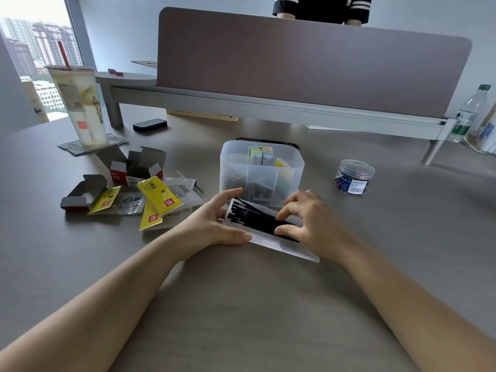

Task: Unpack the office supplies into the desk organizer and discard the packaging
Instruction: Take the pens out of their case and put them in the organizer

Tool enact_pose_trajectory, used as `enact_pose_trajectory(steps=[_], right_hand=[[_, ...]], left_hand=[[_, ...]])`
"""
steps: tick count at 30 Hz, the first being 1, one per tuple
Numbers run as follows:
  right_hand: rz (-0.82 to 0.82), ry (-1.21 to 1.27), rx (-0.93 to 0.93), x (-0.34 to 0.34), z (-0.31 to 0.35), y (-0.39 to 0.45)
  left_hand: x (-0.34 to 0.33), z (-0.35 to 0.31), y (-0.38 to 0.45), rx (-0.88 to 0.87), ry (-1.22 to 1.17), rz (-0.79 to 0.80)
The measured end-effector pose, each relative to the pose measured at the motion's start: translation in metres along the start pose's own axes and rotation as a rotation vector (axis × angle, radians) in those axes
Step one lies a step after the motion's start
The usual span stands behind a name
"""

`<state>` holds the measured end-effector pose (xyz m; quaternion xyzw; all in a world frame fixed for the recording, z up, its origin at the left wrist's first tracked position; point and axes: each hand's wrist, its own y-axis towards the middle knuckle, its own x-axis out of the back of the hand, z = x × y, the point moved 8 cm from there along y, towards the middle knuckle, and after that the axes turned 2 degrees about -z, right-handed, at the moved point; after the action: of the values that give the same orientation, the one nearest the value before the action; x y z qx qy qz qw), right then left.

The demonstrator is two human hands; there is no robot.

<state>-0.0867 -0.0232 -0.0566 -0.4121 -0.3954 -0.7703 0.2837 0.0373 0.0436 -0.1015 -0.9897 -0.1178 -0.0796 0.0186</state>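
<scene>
Holding a clear pack of black pens low over the bench, just in front of the organizer. Left hand cupped round the pack's near-left end, thumb laid along its lower edge, probably to steady it. Right hand pinched at the pens with curled fingertips, likely to draw them out of the sleeve. Pack tilted, its far-left end raised toward the organizer, its right end low by the bench. Organizer already part-filled: sticky notes upright at the back, dark items in the front compartments, too blurred to name. Spent packaging heaped to the left, yellow-labelled bags and torn boxes well apart from the hands, not yet discarded. Jar of clips kept to the right, still closed. Cup far left, clear of the work. Open bench near and right of the hands; short lift over the organizer's front wall judged enough for the pens.
</scene>
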Motion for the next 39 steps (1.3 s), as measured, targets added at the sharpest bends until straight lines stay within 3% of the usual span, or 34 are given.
enact_pose_trajectory(steps=[13,25,32,39], right_hand=[[0.047,-0.083,0.013,-0.004,0.003,-0.003],[0.125,-0.055,-0.039,-0.007,0.000,0.000],[0.237,-0.038,-0.055,-0.017,-0.001,-0.004],[0.243,0.047,-0.059,-0.020,0.000,-0.004]], left_hand=[[-0.002,0.006,0.003,0.064,-0.174,0.033],[0.001,0.005,0.001,0.059,0.053,-0.009],[0.000,0.002,0.000,0.017,0.099,-0.016],[0.000,0.002,0.000,0.007,0.130,-0.014]])
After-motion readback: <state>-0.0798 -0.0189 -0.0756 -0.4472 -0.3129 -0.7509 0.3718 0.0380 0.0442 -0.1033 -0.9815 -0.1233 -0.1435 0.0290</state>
